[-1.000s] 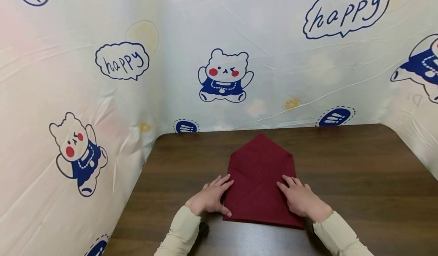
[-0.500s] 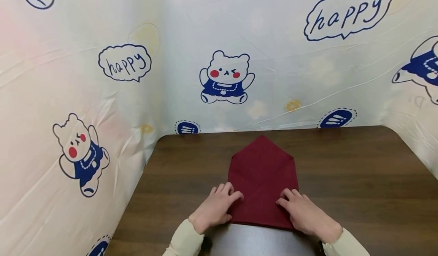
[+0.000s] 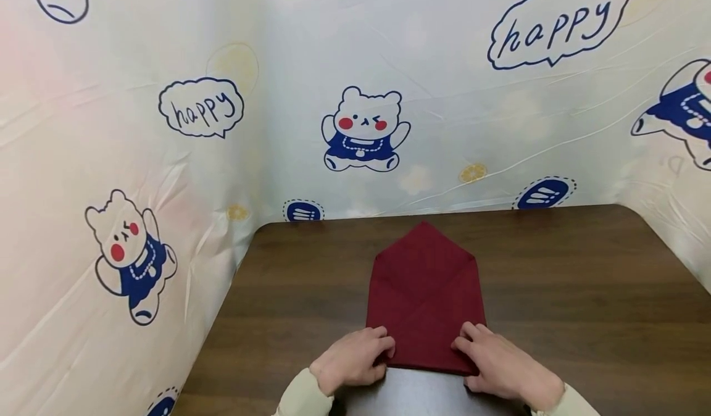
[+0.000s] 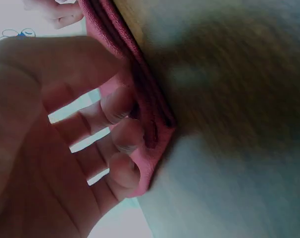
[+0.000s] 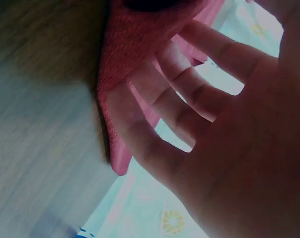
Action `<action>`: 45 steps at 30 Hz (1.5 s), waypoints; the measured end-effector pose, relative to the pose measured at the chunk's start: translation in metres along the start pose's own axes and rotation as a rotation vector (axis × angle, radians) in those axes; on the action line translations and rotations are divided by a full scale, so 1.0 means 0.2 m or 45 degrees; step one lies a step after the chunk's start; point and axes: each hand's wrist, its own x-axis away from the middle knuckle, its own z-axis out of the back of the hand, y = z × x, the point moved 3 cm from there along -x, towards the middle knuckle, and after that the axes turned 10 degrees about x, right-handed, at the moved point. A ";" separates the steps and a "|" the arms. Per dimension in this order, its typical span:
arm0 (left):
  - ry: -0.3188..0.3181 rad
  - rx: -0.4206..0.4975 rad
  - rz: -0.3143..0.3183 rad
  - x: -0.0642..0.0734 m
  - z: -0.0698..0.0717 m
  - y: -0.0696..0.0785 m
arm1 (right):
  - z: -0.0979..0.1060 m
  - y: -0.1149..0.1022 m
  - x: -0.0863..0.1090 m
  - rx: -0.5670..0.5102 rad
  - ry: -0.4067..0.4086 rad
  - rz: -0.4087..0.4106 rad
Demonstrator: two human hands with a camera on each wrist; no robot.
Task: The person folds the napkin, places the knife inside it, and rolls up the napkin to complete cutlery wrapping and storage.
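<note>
A dark red cloth (image 3: 424, 299), folded into a house-like shape with its point at the far end, lies on the brown wooden table. At its near left corner my left hand (image 3: 355, 357) bends its fingers over the top, the thumb at the near edge. The left wrist view shows several layers of the cloth (image 4: 147, 106) along that edge, with curled fingertips against them. My right hand (image 3: 502, 360) grips the near right corner, fingers above and thumb by the near edge. In the right wrist view, raised cloth (image 5: 125, 54) hides those fingertips.
The wooden table (image 3: 583, 280) reaches out on both sides of the cloth. A pale curtain (image 3: 444, 45) printed with bears and "happy" bubbles hangs along its back and sides.
Both hands have slid from the sides of the cloth toward me, down to its near corners, and their fingers have curled in. The cloth has stayed in about the same place.
</note>
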 end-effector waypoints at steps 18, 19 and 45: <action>0.126 -0.200 -0.077 0.02 -0.02 -0.02 | -0.02 -0.04 -0.02 0.163 0.084 -0.031; 0.130 -0.207 -0.080 0.02 -0.02 -0.02 | -0.02 -0.04 -0.02 0.166 0.089 -0.030; 0.245 -0.418 -0.109 0.00 -0.02 0.03 | -0.02 -0.05 -0.05 0.295 0.209 -0.007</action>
